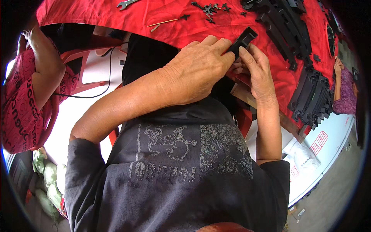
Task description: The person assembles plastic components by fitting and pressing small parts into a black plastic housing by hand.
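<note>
A black plastic part [247, 37] with a recessed end is held up at the edge of the red-covered table. My left hand [201, 69] reaches across from the left, its fingers closed round the part's lower end. From the right, my right hand [259, 73] grips the same part, thumb pressed on its near side and fingers curled behind. The lower end of the part is hidden by my fingers. Small black cross-shaped pieces [210, 9] lie on the cloth beyond my hands, with a thin wooden stick [164, 22] beside them.
Long black plastic parts [276, 33] are heaped at the right, and more black parts [312, 94] are stacked nearer the table's right edge. A wrench [126, 4] lies at the far left of the red cloth [96, 13]. One person sits at left, another at far right.
</note>
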`<act>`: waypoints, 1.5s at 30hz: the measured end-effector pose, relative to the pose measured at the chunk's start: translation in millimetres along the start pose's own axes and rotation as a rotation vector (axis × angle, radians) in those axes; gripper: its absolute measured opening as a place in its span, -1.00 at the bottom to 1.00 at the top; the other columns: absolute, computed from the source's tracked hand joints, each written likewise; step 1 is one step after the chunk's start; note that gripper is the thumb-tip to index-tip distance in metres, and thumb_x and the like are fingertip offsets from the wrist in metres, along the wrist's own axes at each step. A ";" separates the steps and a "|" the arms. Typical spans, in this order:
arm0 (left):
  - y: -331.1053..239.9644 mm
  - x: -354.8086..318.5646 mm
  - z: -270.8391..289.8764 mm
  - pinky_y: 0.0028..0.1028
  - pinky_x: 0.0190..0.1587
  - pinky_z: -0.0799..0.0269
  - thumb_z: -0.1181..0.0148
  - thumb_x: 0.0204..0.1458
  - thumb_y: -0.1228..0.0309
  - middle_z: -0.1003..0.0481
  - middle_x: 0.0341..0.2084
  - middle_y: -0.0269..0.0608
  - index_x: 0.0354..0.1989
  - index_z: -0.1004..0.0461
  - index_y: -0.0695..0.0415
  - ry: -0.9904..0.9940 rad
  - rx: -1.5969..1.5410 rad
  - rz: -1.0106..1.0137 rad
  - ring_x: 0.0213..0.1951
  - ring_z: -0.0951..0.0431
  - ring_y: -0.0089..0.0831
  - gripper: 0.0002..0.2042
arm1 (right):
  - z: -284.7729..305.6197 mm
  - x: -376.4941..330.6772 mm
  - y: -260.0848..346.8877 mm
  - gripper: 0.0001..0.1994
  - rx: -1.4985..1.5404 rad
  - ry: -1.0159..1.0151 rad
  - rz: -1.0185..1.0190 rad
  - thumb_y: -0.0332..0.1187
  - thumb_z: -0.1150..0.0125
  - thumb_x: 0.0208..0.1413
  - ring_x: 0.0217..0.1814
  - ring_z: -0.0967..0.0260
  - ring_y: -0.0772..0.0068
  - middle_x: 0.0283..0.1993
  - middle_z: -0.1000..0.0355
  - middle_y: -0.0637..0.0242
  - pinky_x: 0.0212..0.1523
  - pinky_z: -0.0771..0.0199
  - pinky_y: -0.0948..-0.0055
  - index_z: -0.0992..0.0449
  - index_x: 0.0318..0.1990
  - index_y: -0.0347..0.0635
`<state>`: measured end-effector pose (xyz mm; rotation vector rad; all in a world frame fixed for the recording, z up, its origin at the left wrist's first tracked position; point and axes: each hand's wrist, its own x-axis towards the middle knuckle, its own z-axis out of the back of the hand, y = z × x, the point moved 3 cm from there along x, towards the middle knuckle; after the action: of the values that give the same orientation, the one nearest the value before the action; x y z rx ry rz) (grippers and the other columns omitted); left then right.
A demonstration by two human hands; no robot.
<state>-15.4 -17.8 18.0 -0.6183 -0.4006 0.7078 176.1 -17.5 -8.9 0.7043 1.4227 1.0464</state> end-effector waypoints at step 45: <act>-9.8 -33.6 14.2 -0.16 0.24 -0.41 -0.33 -0.01 0.53 -0.28 0.26 0.14 0.22 -0.37 0.23 -0.050 -0.292 0.107 0.24 -0.39 0.10 -0.45 | -1.9 1.2 1.1 -0.64 0.072 0.016 -0.001 -0.05 -0.22 0.30 -0.26 -0.59 0.53 -0.22 -0.61 0.30 -0.27 -0.52 0.59 -0.55 -0.09 -0.22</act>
<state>-41.8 -41.8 30.4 -0.9036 -0.5254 0.7749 173.9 -16.3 -8.5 0.7492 1.4802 1.0061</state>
